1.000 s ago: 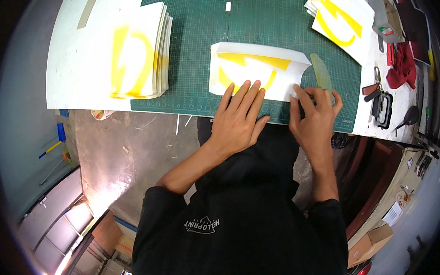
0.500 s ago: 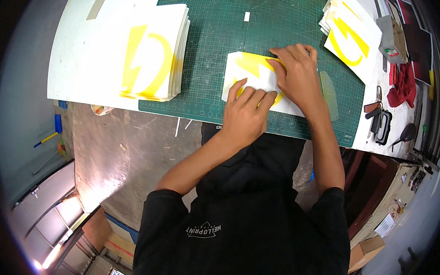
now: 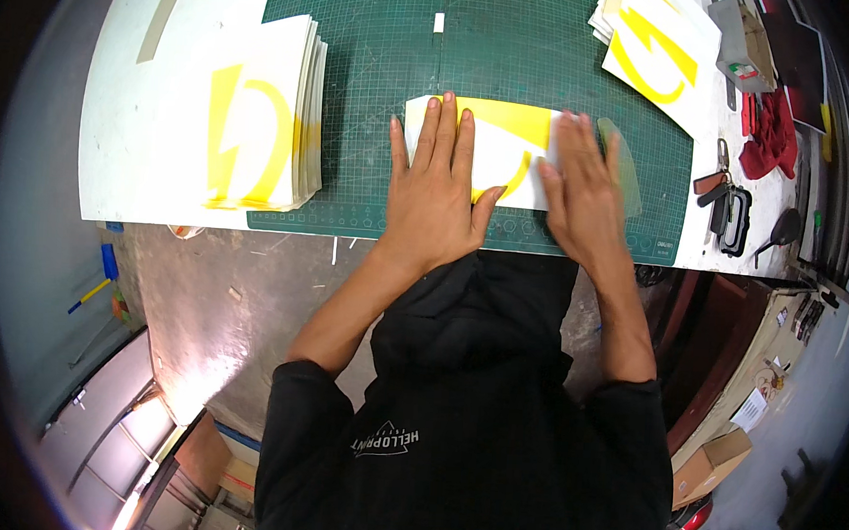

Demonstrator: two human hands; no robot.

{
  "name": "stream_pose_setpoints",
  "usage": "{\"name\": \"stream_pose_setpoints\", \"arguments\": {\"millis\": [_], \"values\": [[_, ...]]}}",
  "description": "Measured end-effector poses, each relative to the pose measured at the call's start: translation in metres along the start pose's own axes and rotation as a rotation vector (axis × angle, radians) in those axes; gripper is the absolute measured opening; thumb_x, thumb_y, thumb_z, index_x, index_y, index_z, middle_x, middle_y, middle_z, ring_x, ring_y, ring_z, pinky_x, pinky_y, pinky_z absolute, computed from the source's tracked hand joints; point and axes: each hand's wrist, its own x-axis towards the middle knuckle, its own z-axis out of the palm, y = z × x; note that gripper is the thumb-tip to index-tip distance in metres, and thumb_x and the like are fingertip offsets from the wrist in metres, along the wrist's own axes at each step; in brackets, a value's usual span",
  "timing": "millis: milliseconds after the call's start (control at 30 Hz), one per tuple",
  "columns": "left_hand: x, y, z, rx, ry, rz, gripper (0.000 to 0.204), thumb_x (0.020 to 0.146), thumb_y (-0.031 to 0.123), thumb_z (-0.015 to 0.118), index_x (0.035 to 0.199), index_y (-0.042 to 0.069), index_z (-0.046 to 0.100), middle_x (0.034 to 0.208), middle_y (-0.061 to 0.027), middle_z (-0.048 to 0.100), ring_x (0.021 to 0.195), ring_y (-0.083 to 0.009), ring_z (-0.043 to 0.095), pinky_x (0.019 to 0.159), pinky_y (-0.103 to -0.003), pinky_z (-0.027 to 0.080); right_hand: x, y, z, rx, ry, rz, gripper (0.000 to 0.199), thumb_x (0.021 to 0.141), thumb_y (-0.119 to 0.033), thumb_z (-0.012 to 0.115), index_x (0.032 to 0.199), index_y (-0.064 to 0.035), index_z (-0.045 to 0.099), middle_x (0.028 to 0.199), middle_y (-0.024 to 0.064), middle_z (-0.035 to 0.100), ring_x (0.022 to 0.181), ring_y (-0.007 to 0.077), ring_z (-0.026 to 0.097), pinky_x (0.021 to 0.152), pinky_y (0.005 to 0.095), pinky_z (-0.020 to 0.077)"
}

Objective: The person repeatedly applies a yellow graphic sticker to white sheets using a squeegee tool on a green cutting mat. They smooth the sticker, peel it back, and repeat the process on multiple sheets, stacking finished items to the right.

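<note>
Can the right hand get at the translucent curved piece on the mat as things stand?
Likely yes: the right hand looks empty and is right beside the translucent curved piece; no other object seems to lie over it, and its right edge looks free.

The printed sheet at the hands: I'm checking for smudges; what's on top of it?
On the sheet, the left hand lies over the left part and the blurred right hand over the right, its contact unclear. The surface beneath both is covered.

sheet (image 3: pixel 510 146) partly hidden under hands (image 3: pixel 431 204), upper-right stack (image 3: pixel 663 62) cropped
</note>
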Motion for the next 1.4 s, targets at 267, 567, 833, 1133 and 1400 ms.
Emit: {"name": "stream_pose_setpoints", "arguments": {"millis": [267, 567, 833, 1133, 1400], "values": [[0.001, -0.004, -0.002, 0.085, 0.042, 0.031, 0.085, 0.103, 0.052, 0.054, 0.156, -0.013, 0.039, 0.17, -0.0339, 0.023, 0.162, -0.0463, 0.018, 0.125, -0.071, 0.006, -0.026, 0.035, -0.024, -0.038, 0.231, 0.585, 0.034, 0.098, -0.019, 0.075, 0.123, 0.0014, 0.064, 0.099, 0.015, 0.069, 0.087, 0.0299, 0.064, 0.096, 0.0531, 0.0433], [0.004, -0.007, 0.0, 0.131, -0.016, 0.071, 0.094, 0.105, 0.057, 0.046, 0.16, -0.016, 0.026, 0.171, -0.0338, 0.021, 0.162, -0.0462, 0.016, 0.129, -0.065, 0.007, 0.034, -0.062, 0.024, 0.262, 0.293, 0.031, 0.03, 0.086, -0.004, 0.068, 0.116, -0.0014, 0.071, 0.082, 0.0103, 0.062, 0.068, 0.0279, 0.061, 0.064, 0.0412, 0.0471], [0.003, -0.007, 0.004, 0.14, -0.011, 0.058, 0.094, 0.105, 0.058, 0.048, 0.16, -0.015, 0.028, 0.171, -0.0334, 0.022, 0.163, -0.0446, 0.016, 0.129, -0.064, 0.006, -0.03, -0.051, -0.005, 0.106, 0.242, 0.179, 0.027, 0.091, 0.004, 0.074, 0.118, 0.0038, 0.071, 0.093, 0.0181, 0.075, 0.072, 0.0285, 0.074, 0.062, 0.0347, 0.0589], [-0.007, 0.026, -0.004, 0.212, 0.012, -0.076, 0.096, 0.1, 0.068, 0.052, 0.157, -0.008, 0.04, 0.165, -0.033, 0.034, 0.153, -0.045, 0.036, 0.126, -0.071, 0.005, -0.067, -0.009, -0.037, 0.086, 0.468, 0.188, 0.032, 0.092, 0.007, 0.073, 0.124, 0.0055, 0.069, 0.093, 0.0157, 0.074, 0.077, 0.0219, 0.067, 0.071, 0.0362, 0.0502], [0.066, -0.015, -0.036, -0.69, -0.066, 0.242, 0.077, 0.113, 0.061, 0.017, 0.149, 0.007, 0.059, 0.157, -0.0149, 0.055, 0.151, -0.0357, 0.042, 0.131, -0.059, 0.007, 0.002, -0.021, -0.016, 0.017, 0.289, -0.13, 0.027, 0.083, -0.002, 0.068, 0.11, -0.0032, 0.07, 0.101, 0.0088, 0.068, 0.092, 0.0272, 0.064, 0.09, 0.0469, 0.046]]}}
